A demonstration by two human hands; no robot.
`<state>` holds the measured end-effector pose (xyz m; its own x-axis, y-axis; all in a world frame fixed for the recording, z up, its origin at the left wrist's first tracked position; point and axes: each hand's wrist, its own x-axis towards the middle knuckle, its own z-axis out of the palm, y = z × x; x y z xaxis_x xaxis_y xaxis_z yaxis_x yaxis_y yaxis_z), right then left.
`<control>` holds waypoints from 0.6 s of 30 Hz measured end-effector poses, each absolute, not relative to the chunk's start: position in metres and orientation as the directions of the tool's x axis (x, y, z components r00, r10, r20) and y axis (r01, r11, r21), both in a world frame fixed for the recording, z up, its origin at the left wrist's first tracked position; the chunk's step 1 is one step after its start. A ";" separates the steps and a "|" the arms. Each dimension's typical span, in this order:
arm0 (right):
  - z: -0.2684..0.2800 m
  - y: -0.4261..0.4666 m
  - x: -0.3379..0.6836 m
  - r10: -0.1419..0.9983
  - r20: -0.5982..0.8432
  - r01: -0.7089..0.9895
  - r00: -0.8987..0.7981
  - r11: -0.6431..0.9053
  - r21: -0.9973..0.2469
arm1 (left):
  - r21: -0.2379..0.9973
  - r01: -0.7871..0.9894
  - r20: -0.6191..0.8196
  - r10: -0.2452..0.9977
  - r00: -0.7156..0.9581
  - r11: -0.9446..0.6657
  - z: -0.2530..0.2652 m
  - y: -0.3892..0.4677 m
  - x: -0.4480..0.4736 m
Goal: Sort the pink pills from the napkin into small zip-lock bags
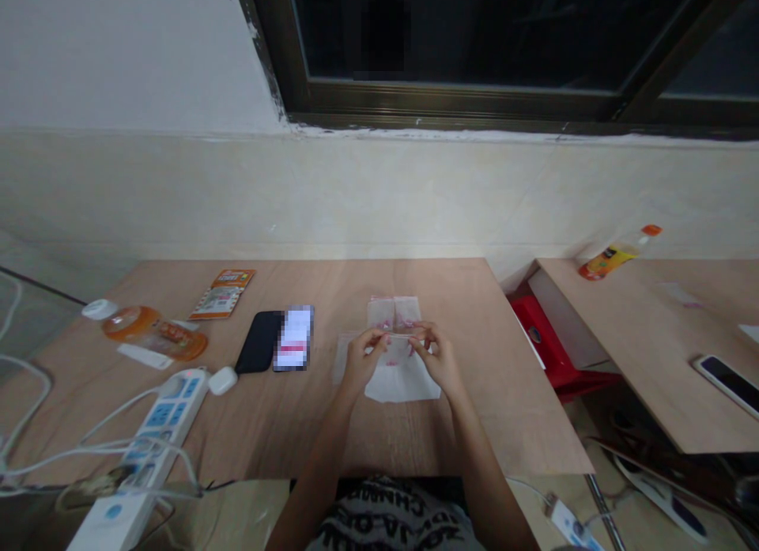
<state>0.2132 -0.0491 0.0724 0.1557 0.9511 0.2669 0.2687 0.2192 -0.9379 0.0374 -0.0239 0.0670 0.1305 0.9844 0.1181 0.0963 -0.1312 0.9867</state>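
Observation:
My left hand and my right hand meet over the middle of the desk, thumbs and fingers pinched. Between them they hold the upper edge of a thin white sheet, which spreads down toward me. Whether it is paper or a plastic bag I cannot tell. Just beyond the fingertips lie thin, see-through pieces with pink-red print. Another pale translucent piece lies beside my left hand, partly covered by it. The fingers hide the pinched edge in part.
Left of my hands lie a lit phone, a black phone, an orange packet, an orange drink bottle on its side and a corded power strip. Across a gap, another desk holds a bottle.

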 end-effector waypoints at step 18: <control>0.075 -0.050 0.208 0.935 0.288 0.269 0.206 0.229 -0.936 | 0.999 -0.040 0.026 0.997 0.067 -0.023 0.063 -0.024 0.039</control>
